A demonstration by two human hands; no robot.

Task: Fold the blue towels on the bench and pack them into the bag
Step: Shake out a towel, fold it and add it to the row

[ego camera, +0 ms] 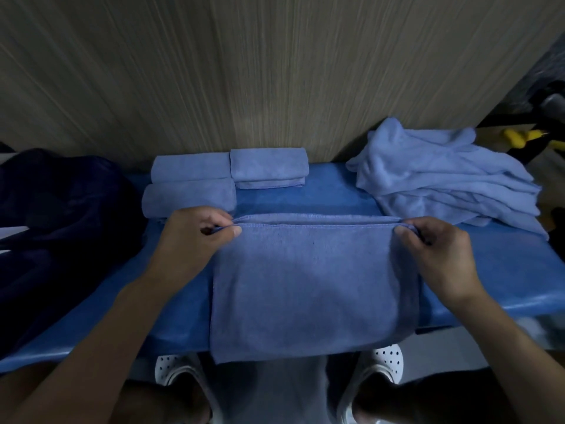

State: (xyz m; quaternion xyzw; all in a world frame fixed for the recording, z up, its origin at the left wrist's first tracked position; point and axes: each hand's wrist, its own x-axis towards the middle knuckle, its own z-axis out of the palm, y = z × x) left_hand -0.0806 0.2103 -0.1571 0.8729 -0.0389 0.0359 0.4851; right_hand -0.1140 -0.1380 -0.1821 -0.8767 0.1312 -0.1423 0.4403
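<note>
Bench (336, 194): saturated blue, plain. Spread towel (312, 286) on the bench: mid blue, plain. Folded towels (189, 169) at the bench's rear: paler blue. Towel pile (434, 175) on its right end: pale blue. Bag (61, 203) at the bench's left: dark navy. Wall (275, 71) behind: beige, streaked grain. Shoes (385, 362) below: white, perforated.

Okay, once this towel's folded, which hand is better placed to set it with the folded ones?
Left, probably. The left hand pinches a corner of the towel right beside the folded towels, and the dark bag lies on that side too. The right hand sits nearer the unfolded pile.
</note>
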